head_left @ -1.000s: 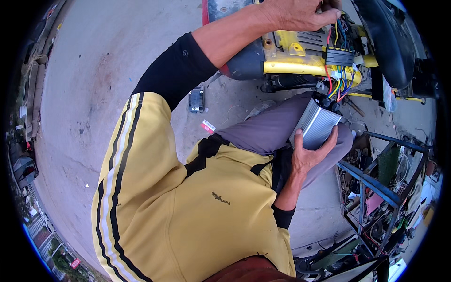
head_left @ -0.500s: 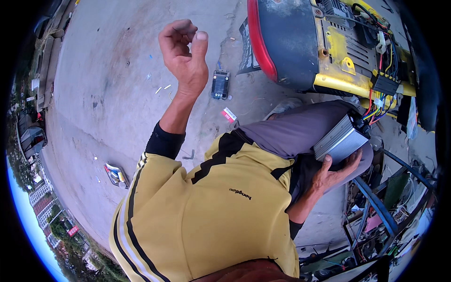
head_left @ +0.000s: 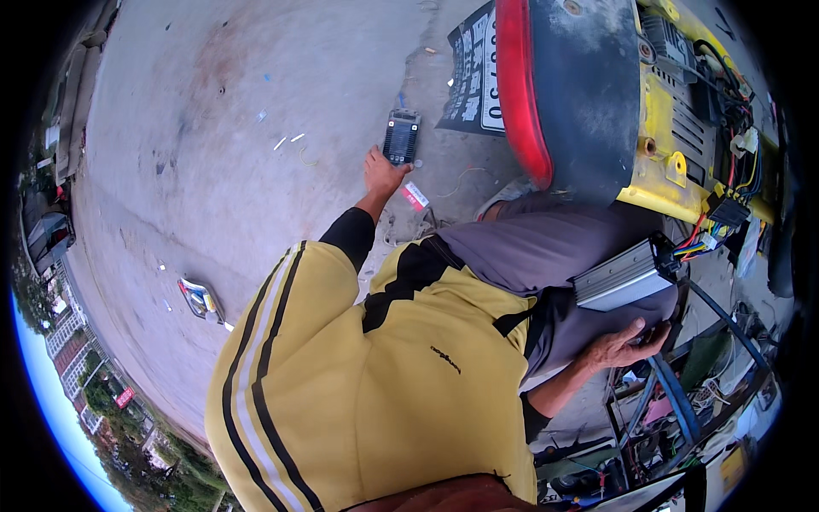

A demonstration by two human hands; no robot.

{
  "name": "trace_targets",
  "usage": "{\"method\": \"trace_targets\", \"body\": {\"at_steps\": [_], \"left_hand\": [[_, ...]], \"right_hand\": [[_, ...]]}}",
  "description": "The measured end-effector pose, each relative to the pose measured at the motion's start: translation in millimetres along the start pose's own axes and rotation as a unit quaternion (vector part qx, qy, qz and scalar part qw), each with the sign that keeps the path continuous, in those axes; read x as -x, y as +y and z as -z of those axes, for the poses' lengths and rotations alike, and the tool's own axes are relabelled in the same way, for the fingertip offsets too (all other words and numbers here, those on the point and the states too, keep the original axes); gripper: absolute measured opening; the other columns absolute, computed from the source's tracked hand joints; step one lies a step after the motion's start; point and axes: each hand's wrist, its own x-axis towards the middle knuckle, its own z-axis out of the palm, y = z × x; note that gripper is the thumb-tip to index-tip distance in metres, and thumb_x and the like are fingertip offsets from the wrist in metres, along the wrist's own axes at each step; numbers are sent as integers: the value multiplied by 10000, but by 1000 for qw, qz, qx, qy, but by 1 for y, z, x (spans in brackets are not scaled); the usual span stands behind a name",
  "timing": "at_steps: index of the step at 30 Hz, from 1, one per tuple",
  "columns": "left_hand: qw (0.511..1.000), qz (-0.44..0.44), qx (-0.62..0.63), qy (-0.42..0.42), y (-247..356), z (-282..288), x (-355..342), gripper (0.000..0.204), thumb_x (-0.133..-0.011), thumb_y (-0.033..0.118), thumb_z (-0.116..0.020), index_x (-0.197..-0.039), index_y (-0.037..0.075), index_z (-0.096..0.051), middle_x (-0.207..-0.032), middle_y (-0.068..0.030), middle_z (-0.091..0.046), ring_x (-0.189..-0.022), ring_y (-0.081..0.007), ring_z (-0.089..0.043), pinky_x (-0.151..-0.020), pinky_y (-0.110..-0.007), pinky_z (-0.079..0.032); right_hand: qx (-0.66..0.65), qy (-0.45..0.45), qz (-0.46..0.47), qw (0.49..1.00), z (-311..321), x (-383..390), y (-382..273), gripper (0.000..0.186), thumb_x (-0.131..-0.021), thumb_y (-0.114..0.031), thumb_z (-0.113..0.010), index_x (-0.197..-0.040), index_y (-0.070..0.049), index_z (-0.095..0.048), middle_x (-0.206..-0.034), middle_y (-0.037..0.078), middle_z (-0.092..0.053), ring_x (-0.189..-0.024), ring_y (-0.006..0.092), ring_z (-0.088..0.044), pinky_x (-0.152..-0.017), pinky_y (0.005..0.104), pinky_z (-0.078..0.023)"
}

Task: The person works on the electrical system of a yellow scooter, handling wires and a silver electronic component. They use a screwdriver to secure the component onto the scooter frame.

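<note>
Item 1. Black finned module, one, lying on the ground, well in from the ground's left edge and near the vehicle's red tail light. Its long axis points away from the wearer's body, leaning slightly right at the far end.

Item 2. Left hand, at the module's near-left corner: fingers by the left long edge, thumb across the near short edge. From my remote seat the module lies just ahead and to the right of this grip, its length leading away from the hand. I can't make out whether the fingers have closed on it. The left is plainly the nearer hand.

Item 3. Silver box, ribbed, resting on the leg towards the knee end; long axis slanting up to the right, coloured wires at its far end leading to the yellow frame.

Item 4. Right hand, empty, palm turned up, fingers loosely parted; just beside the box's near long edge and, as I view it, apart from it. Well away from the module.

Item 5. Sundries: a red-and-white packet on the ground beyond the module's near-right corner; a metal rack beyond the right hand.
</note>
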Motion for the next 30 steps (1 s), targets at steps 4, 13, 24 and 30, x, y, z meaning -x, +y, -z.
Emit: {"method": "trace_targets", "body": {"at_steps": [4, 13, 24, 30], "left_hand": [[999, 29, -16, 3, 24, -15, -23, 1205, -677, 544, -927, -1522, -36, -294, -1513, -207, -425, -1428, -396, -411, -1154, -505, -406], [982, 151, -91, -63, 38, -47, -79, 1119, -688, 620, -883, -1425, -47, -371, -1446, -198, -482, -1397, -341, -477, -1107, -494, -466], [930, 121, 288, -195, 57, 55, -16, 672, -730, 610, -818, -921, -31, -749, -817, -69, -700, -779, -206, -675, -701, -350, -512], [863, 99, 426, -253, 109, 139, 74, 843, -835, 675, -727, -1279, -31, -607, -1139, -110, -712, -1081, -217, -665, -991, -423, -493]], "right_hand": [[11, -2, -11, 1000, -3, 3, -10, 626, -1048, -425, -642, -1471, 18, -512, -1453, 208, -573, -1317, 339, -560, -1122, 445, -429], [53, -14, -37, 998, 6, 9, -1, 681, -1045, -436, -641, -1504, 35, -463, -1485, 212, -537, -1348, 329, -536, -1162, 440, -395], [-152, 3, 156, 976, 14, 21, -82, 499, -1068, -238, -618, -1436, 64, -472, -1249, 259, -633, -1095, 335, -658, -961, 438, -538], [-285, -399, 55, 870, -57, 40, -169, 612, -914, -173, -787, -1422, 37, -517, -1212, 239, -640, -1049, 338, -677, -895, 410, -567]]}}
